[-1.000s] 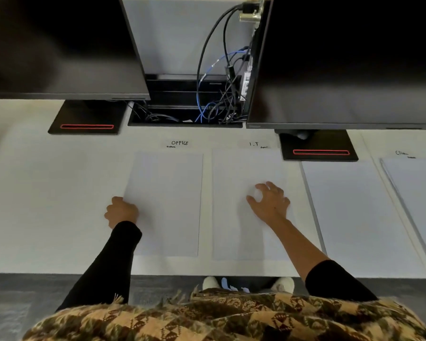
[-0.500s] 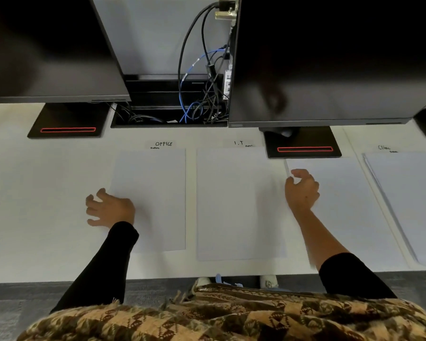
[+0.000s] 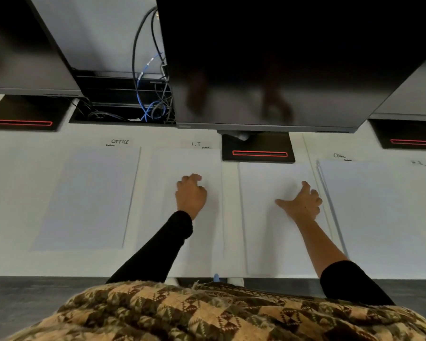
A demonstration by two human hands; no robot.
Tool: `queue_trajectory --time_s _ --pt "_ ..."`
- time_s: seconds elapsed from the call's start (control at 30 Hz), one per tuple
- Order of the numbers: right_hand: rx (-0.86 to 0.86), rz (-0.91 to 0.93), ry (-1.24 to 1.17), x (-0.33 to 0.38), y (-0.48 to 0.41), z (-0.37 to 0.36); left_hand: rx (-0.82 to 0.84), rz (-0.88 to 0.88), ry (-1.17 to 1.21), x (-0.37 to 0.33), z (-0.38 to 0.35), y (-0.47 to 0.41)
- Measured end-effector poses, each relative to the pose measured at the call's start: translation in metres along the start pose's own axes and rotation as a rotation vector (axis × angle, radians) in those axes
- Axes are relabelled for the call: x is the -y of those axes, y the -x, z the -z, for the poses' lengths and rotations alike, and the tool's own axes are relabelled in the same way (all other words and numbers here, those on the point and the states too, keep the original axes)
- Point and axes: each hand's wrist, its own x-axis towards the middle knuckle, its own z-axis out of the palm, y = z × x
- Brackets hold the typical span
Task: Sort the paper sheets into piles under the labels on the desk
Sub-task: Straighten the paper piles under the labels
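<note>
**Both hands shift right along the row of piles**

Since half a second ago the left hand (image 3: 191,193) has left the edge of the OFFICE pile (image 3: 89,198) and now sits on the I.T pile (image 3: 158,183), just left of centre frame. The right hand (image 3: 301,203) has moved from the left edge of the third pile (image 3: 258,183) to its right side.

The left hand lies knuckles up with its fingers curled onto the paper; whether they pinch a sheet I cannot tell. The right hand is spread, thumb out to the left and fingertips bent down, and seems to press on the top sheet without gripping it.

Four piles lie side by side on the white desk (image 3: 10,217), with a fourth pile (image 3: 379,212) at the right. Handwritten labels sit above them: OFFICE label (image 3: 119,141), I.T label (image 3: 196,144) and one at the upper right too small to read. No label shows above the third pile, where a monitor stand (image 3: 257,148) sits.

Sheets like these are probably light, limp and slick on one another. A flat press should slide one; lifting is best done at a corner or free edge, gently, so that sheets below are not dragged askew.

Each sheet is plain white, upright and nearly the desk's colour, its edges marked by thin shadows.
</note>
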Motion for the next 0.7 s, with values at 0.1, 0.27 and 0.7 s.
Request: queue_trajectory --time_s 0.1,0.27,0.7 --pt "0.031 0.034 0.017 -0.016 -0.012 0.012 0.189 0.006 0.073 -0.028 -0.045 0.022" --pt "0.023 0.134 0.062 -0.027 -0.012 0.012 0.369 0.172 0.134 -0.058 -0.085 0.037" --pt "-0.174 0.183 -0.094 -0.026 -0.014 0.014 0.203 0.085 -0.072 -0.072 -0.097 0.046"
